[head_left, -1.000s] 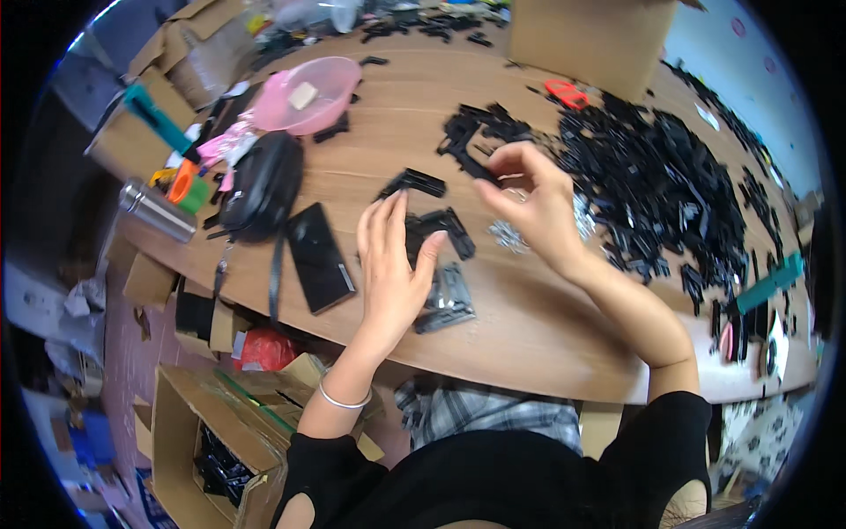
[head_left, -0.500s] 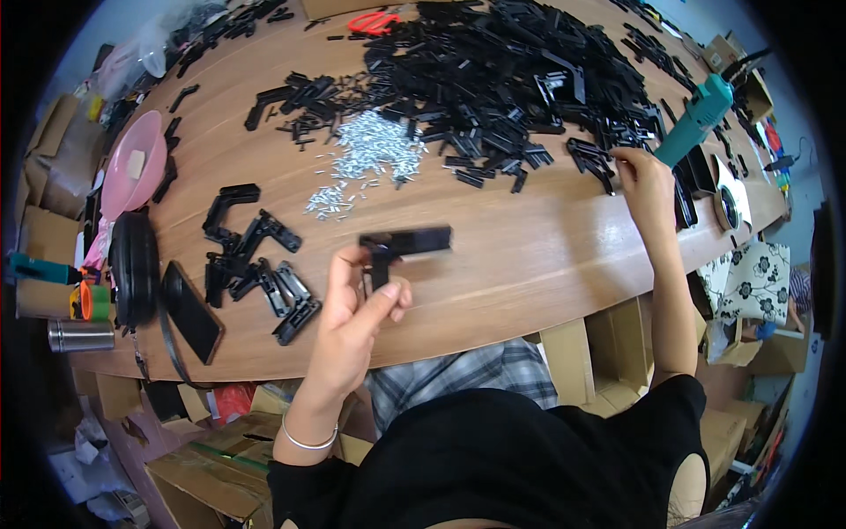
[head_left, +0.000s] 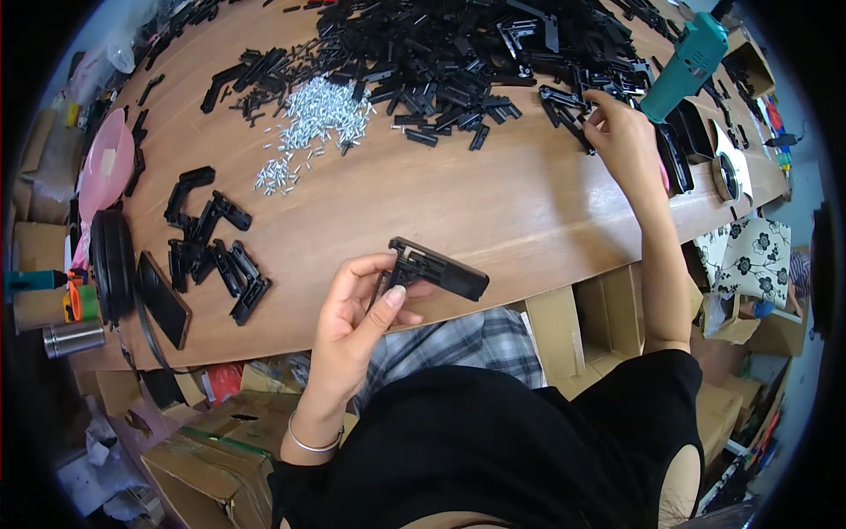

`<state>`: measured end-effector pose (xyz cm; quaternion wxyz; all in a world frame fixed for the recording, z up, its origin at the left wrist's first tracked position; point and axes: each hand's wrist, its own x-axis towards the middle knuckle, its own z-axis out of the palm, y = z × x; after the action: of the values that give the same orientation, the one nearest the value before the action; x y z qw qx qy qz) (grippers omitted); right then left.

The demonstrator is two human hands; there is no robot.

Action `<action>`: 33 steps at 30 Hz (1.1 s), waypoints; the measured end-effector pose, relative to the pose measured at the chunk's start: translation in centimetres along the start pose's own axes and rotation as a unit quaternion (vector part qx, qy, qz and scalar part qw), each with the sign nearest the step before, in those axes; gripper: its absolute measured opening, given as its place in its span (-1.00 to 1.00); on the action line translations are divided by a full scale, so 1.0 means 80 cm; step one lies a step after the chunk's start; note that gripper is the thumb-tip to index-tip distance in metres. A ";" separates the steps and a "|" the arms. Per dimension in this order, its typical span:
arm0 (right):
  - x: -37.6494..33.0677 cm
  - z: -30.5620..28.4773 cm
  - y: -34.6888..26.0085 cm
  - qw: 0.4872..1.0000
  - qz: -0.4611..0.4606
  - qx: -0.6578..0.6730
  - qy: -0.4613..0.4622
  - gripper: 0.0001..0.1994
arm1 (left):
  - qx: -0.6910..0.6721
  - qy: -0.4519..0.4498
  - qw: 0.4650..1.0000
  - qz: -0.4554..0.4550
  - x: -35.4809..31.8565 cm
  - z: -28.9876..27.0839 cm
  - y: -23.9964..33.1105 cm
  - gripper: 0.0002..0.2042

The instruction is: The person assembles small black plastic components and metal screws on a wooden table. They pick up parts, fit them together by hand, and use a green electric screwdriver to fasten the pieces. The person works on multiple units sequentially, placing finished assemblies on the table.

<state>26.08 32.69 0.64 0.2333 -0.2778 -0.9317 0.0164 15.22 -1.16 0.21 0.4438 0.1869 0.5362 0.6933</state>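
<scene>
My left hand (head_left: 352, 304) grips a black L-shaped plastic part (head_left: 441, 271) by its short leg, above the table's near edge. The long leg points right, and its hollow, ribbed side shows. Farther off at the right, my right hand (head_left: 624, 137) reaches over black parts (head_left: 564, 110) at the edge of a large pile (head_left: 458, 66). Its thumb and forefinger are apart, with nothing visible held between them. Close beside that hand stands a teal electric screwdriver (head_left: 687, 66). Several assembled-looking black L-shaped parts (head_left: 216, 234) lie on the table to the left.
Small silver metal pins (head_left: 322, 115) lie heaped left of the pile. Along the left side are a pink bowl (head_left: 106, 167), a black case (head_left: 113, 264), a phone (head_left: 164, 300) and a metal flask (head_left: 74, 339). A roll of tape (head_left: 727, 179) and black trays (head_left: 692, 132) sit at right.
My left hand has tilted the black part, so its long leg now slopes down to the right and its ribbed inside shows. My right hand is still by the pile's right edge; the view has shifted.
</scene>
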 end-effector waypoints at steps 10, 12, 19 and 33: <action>-0.060 -0.005 -0.084 0.771 0.179 0.592 -0.150 -0.75 | -0.097 0.046 0.992 -0.065 -0.009 -0.002 -0.013 -0.70; -0.078 -0.001 -0.106 0.753 0.178 0.619 -0.132 -0.74 | -0.085 0.051 0.993 -0.062 -0.012 -0.006 -0.017 -0.70; -0.116 -0.026 -0.191 0.781 0.015 0.610 -0.133 -0.84 | 0.011 0.044 0.999 0.007 -0.028 -0.014 -0.034 -0.68; -0.123 -0.041 -0.234 0.872 -0.142 0.447 -0.140 -0.79 | 0.265 0.085 0.941 0.191 -0.046 0.005 -0.022 -0.67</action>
<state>25.24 11.41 2.38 0.1999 -0.0032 -0.8775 0.4360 18.22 -3.89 -0.49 0.1906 0.3372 0.6903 0.6111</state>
